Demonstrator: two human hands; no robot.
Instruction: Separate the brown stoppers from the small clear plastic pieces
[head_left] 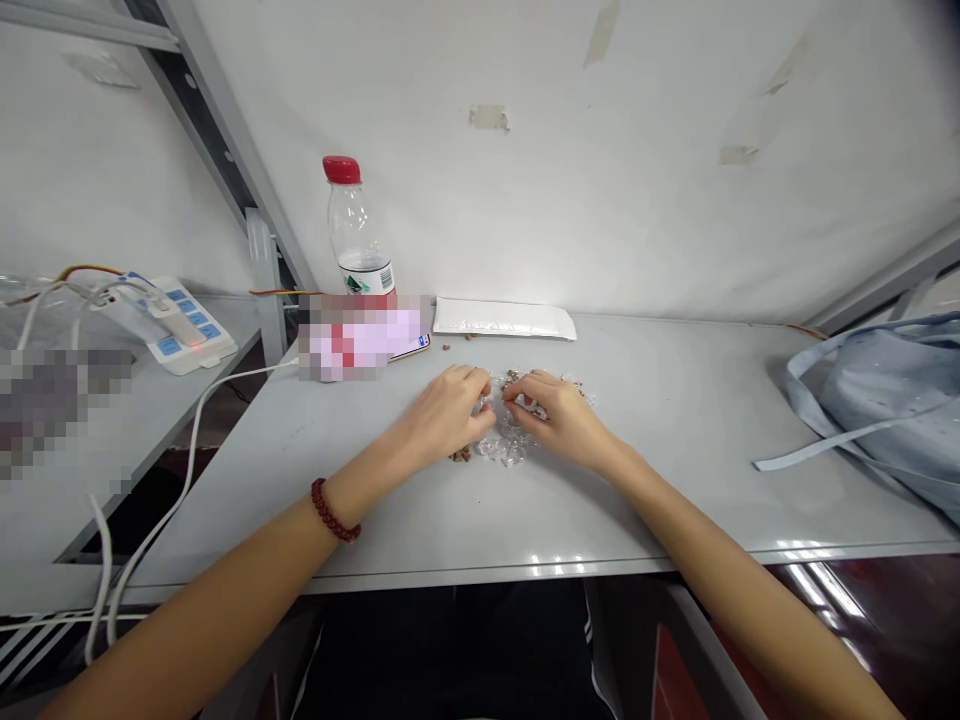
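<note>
Left grip [452, 410] and right grip [559, 413] flank small transparent pieces [504, 447].

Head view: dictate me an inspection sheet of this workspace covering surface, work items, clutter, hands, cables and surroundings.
Surface: grey table, glossy, light reflections along the front edge.
Work items: small clear pieces heaped around the hands; small brown pieces among and beside them.
Clutter: capped bottle, partly blurred phone and white packet at the back; bag at right.
Left hand: fingers curled at the heap; grip unclear.
Right hand: fingertips drawn together over the heap; contents too small to tell.
Cables: white cable from the phone, down the left side; power strip further left.
Surroundings: white wall with tape scraps.
</note>
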